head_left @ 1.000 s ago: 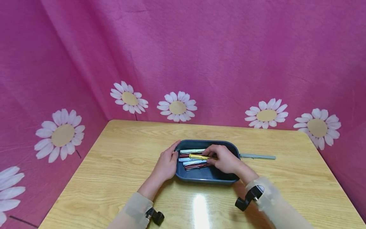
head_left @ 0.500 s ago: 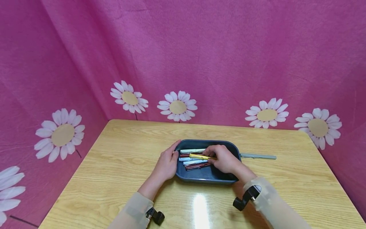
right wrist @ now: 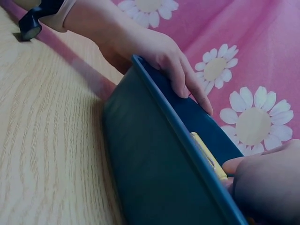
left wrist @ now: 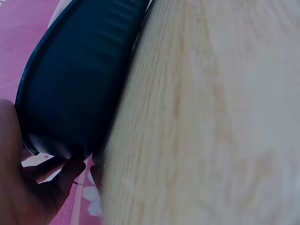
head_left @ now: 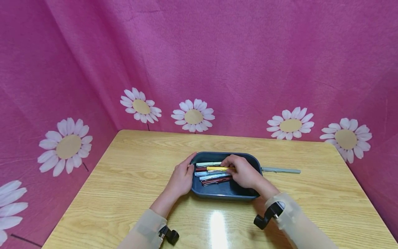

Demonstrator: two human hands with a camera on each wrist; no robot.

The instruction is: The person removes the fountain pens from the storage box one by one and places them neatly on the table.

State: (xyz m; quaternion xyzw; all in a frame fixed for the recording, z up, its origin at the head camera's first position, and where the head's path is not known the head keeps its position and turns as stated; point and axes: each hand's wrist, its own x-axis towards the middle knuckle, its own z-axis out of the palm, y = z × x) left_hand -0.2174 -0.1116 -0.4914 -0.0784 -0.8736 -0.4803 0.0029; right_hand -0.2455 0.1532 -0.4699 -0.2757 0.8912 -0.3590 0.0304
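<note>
A dark blue tray (head_left: 224,197) stands on the table with several pens in its left half. My left hand (head_left: 181,177) grips the left end of the tray; its fingers reach round the outer wall in the left wrist view. Inside the tray, my right hand (head_left: 244,173) pinches a yellow pen (head_left: 216,168) by its right end. Under and beside that pen lie a pale green pen (head_left: 207,164), light blue pens (head_left: 209,177) and dark red pens (head_left: 214,182). Their right ends are partly hidden by the right hand.
A grey-green pen (head_left: 281,170) lies on the wooden table (head_left: 140,162), just right of the tray. A pink curtain (head_left: 236,69) with white flowers hangs behind and at the sides. Each forearm wears a black camera mount (head_left: 268,215).
The yellow pen's left part has risen slightly and the pen now lies more level. The right fingers have shifted a little around it. The left hand and tray stay put.
</note>
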